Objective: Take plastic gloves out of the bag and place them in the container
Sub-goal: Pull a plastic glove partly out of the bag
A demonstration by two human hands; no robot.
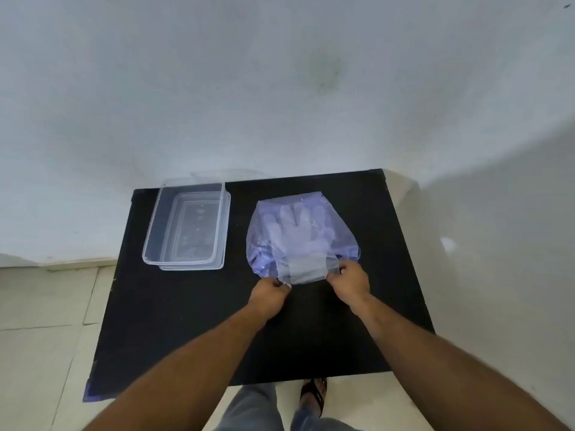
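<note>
A bluish see-through plastic bag (pixel 339 241) lies flat on the black table (pixel 193 321), right of centre. Inside it I see clear plastic gloves (pixel 298 231), fingers pointing away from me, their cuffs sticking out of the bag's near opening. My left hand (pixel 269 295) pinches the left corner of the cuffs at the bag's mouth. My right hand (pixel 350 283) pinches the right corner. An empty clear rectangular container (pixel 155 231) stands to the left of the bag, apart from it.
A clear lid (pixel 230 175) lies behind the container at the table's far edge, against the white wall. Tiled floor shows on the left. My legs and a sandalled foot (pixel 314 396) are below the table's near edge.
</note>
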